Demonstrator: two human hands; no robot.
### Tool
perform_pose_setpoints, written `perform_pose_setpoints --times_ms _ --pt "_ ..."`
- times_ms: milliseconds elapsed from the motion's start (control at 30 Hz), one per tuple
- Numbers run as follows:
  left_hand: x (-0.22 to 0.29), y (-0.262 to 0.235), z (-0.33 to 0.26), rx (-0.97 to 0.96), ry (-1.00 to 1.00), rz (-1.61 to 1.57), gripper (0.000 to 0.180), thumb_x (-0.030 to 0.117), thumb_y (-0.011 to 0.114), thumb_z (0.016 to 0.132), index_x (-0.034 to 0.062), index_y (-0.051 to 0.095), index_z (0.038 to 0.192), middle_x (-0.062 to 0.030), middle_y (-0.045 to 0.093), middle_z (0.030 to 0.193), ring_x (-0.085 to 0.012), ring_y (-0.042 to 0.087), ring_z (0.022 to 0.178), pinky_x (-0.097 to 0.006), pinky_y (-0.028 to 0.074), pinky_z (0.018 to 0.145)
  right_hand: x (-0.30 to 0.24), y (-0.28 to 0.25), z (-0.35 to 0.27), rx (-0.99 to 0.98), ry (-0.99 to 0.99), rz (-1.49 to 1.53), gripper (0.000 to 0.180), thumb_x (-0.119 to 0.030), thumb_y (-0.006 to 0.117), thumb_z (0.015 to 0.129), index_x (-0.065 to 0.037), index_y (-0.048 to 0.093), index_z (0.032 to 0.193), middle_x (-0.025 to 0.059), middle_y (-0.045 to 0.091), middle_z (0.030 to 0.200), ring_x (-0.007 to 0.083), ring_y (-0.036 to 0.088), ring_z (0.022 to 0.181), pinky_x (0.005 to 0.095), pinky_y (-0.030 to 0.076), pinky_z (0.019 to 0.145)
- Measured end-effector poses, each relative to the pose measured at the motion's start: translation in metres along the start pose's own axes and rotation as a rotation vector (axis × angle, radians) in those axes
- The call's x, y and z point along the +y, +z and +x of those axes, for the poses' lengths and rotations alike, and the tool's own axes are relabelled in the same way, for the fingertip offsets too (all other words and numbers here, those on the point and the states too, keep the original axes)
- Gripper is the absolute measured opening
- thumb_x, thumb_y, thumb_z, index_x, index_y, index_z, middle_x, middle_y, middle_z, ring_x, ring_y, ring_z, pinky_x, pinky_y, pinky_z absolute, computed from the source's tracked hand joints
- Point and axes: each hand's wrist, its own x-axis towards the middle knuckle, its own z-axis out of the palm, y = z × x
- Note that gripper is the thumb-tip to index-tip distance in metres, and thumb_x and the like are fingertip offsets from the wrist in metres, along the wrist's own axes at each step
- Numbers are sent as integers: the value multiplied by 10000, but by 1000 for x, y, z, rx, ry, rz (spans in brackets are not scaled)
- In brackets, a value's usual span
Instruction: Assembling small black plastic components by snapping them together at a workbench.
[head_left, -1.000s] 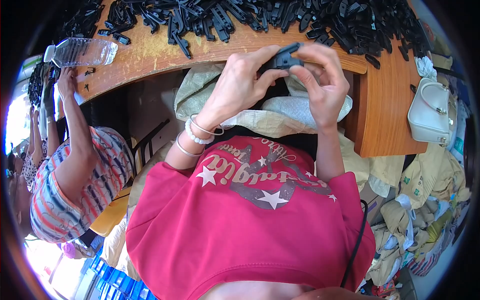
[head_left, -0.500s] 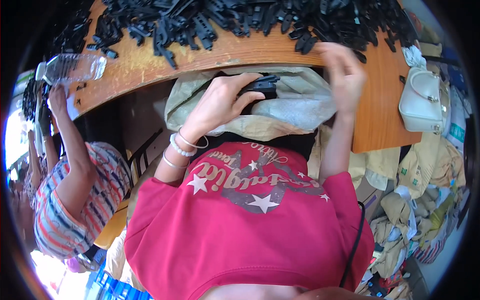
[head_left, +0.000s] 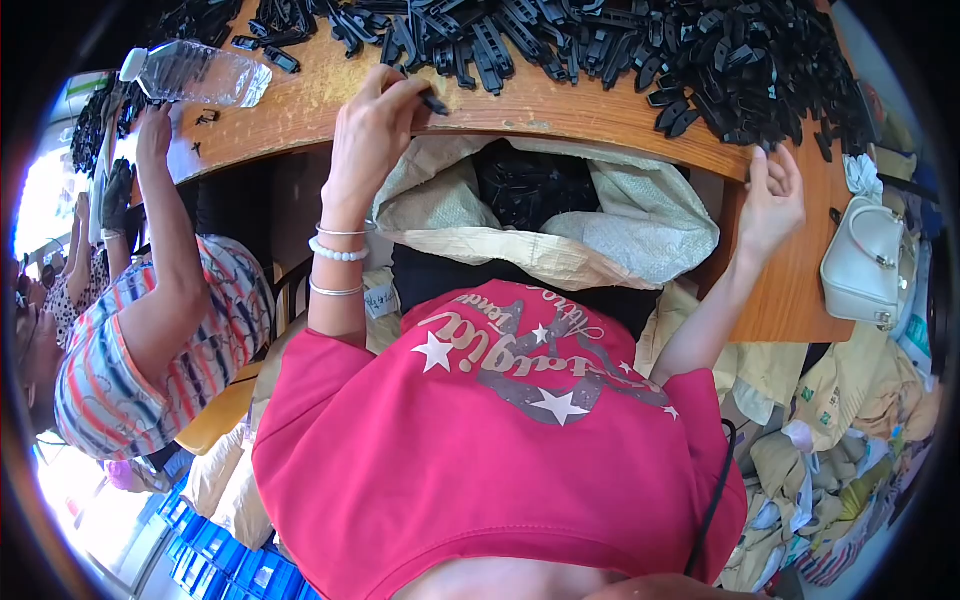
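My left hand (head_left: 368,135) is at the table's front edge, its fingers closed on a small black plastic part (head_left: 434,102). To the right, my right hand (head_left: 774,205) reaches to the near edge of the pile of small black parts (head_left: 745,70), with its fingertips pinched around one small black part (head_left: 769,146). Longer black slotted parts (head_left: 490,50) lie heaped along the middle of the table. Between my arms, below the table edge, an open woven sack (head_left: 560,250) gapes with black parts (head_left: 530,185) inside.
The wooden table (head_left: 330,100) curves across the top. A clear plastic bottle (head_left: 200,75) lies on its side at the left, near a co-worker (head_left: 160,340) in a striped top. A white handbag (head_left: 865,265) is at the right, above heaped sacks (head_left: 810,480). Blue crates (head_left: 230,560) stand lower left.
My left hand has gone from above the sack to the table edge; the black piece it held there is out of sight. My right hand has moved right, to the pile's edge.
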Motion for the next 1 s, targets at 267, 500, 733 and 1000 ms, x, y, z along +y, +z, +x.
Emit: perform_pose_setpoints --times_ms 267,500,733,1000 --pt "51 30 9 -82 -324 -1133 199 47 594 886 -36 551 1062 -123 622 1063 -167 617 821 -271 497 775 -62 34 -45 -591 126 834 256 -29 588 840 48 584 1084 173 672 958 104 623 677 219 542 611" --pt "85 30 20 -380 -441 -1223 381 110 522 945 -77 480 1274 -124 652 977 -137 626 794 -251 515 736 -72 50 -58 -796 27 959 167 58 603 837 94 623 998 118 618 967 186 672 780 270 567 718" --pt "91 31 17 -408 -247 -936 330 110 556 921 -52 559 1209 -88 674 857 -113 639 741 -227 520 684 -74 59 -74 -565 -56 760 224 26 658 815 58 631 1035 100 625 979 160 653 836 252 549 721" --pt "88 34 19 -322 21 -663 365 25 657 817 -42 583 1168 -119 672 816 -123 646 693 -237 526 630 -68 59 -69 -617 -13 804 323 5 714 771 40 601 1072 63 613 982 93 577 828 223 486 762"
